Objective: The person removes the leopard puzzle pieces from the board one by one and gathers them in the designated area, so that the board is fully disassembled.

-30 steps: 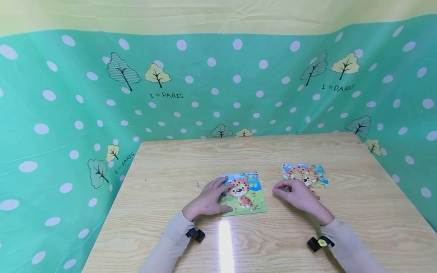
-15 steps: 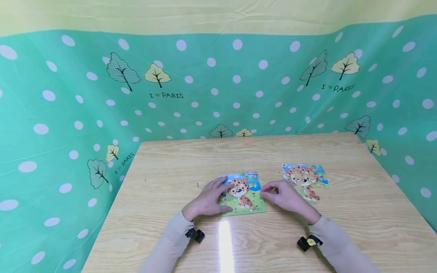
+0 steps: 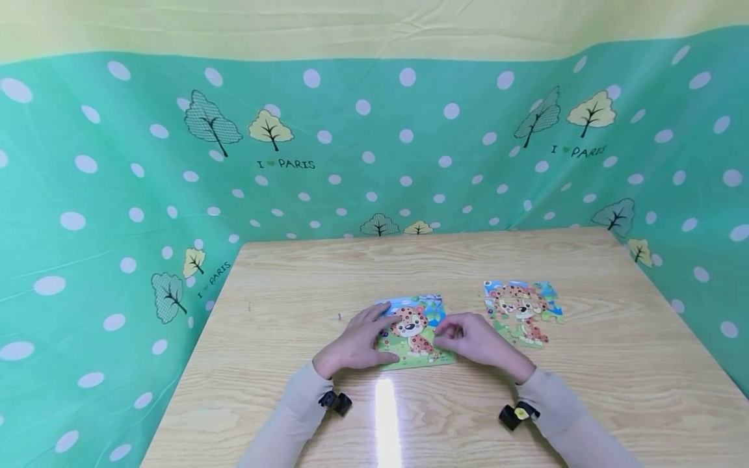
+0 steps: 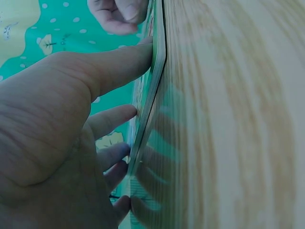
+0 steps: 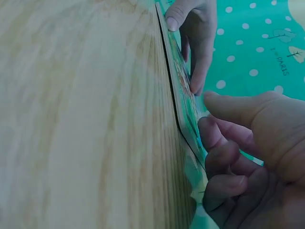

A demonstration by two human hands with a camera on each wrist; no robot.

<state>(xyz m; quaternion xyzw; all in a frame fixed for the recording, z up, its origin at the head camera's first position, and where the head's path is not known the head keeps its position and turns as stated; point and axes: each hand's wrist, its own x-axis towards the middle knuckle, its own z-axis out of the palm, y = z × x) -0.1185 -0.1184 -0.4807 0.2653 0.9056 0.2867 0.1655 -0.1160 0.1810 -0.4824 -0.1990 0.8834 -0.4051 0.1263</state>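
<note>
A jigsaw puzzle board [image 3: 414, 329] with a spotted leopard cub lies flat on the table. My left hand [image 3: 358, 339] rests over its left side, fingers spread; in the left wrist view the thumb [image 4: 126, 67] presses on the board's edge. Above the board's right part is my right hand [image 3: 475, 338], loosely curled. The right wrist view shows a gap between its thumb [image 5: 228, 107] and index finger, with nothing visible in it. Farther right lies a partly joined group of jigsaw pieces [image 3: 517, 300] with the same leopard, its outline uneven at the lower right.
The wooden table [image 3: 316, 273] carries a bright light reflection near its front. A tiny dark mark [image 3: 339, 316] shows left of the board. Green dotted cloth [image 3: 404, 162] hangs behind and at both sides. Each wrist wears a black camera.
My right hand has moved left from beside the joined pieces to over the board's right part, uncovering the lower pieces of that group. My left hand stays in place.
</note>
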